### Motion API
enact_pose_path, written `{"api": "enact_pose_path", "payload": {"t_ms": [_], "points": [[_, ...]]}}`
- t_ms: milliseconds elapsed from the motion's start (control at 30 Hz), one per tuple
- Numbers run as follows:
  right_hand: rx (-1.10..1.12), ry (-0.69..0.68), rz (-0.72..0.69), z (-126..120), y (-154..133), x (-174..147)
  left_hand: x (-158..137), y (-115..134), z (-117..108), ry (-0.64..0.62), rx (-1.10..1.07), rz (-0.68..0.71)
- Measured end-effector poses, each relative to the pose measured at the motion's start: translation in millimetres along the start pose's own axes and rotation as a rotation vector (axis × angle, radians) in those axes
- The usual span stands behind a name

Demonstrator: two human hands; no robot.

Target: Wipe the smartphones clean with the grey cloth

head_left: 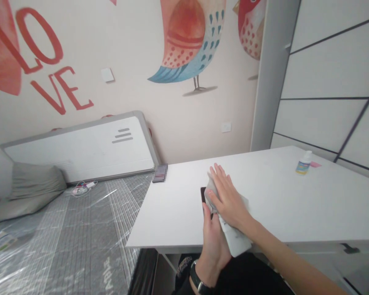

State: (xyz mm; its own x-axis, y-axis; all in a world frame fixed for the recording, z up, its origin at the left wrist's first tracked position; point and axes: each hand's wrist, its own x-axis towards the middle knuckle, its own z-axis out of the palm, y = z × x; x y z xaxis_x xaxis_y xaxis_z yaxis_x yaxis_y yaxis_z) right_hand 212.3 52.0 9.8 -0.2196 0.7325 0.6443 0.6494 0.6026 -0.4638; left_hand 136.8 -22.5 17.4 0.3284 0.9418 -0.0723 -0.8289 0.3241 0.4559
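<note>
White desk [178,205] | L hand [213,239] grips phone [203,194] | R hand [229,198] flat, pressing cloth [235,237] | bottle [304,162] capped

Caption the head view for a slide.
Right hand presses a grey cloth over a dark phone held by the left hand at a white table.

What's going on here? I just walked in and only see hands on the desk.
A person sits at a white desk. Their left hand holds a dark phone at the desk's near edge, while the right hand lies flat on a pale cloth spread over it. A small bottle stands apart at the far right. A bed wrapped in clear plastic lies to the left.
</note>
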Motion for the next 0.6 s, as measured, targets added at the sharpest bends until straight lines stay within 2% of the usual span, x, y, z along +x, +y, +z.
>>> {"api": "enact_pose_path", "payload": {"t_ms": [67, 167, 267, 333, 433, 533, 600], "points": [[0.017, 0.008, -0.013, 2, -6, 1, 1, 6, 2, 0.003, -0.022, 0.072], [0.006, -0.033, -0.023, 10, -20, -24, 6, 24, 3, 0.025, -0.041, 0.188], [-0.022, -0.095, -0.04, 16, -28, -58, 10, 39, 3, 0.045, -0.039, 0.182], [-0.039, -0.112, -0.05, 15, -27, -68, 9, 41, 2, 0.048, -0.034, 0.155], [-0.052, -0.08, -0.046, 6, -20, -54, 5, 28, 2, 0.015, -0.029, 0.133], [-0.072, -0.033, -0.046, -7, -14, -18, 0, 10, 1, -0.025, -0.006, 0.095], [-0.086, -0.061, -0.082, -13, -13, 3, -2, 3, 1, -0.002, 0.008, 0.026]]}}
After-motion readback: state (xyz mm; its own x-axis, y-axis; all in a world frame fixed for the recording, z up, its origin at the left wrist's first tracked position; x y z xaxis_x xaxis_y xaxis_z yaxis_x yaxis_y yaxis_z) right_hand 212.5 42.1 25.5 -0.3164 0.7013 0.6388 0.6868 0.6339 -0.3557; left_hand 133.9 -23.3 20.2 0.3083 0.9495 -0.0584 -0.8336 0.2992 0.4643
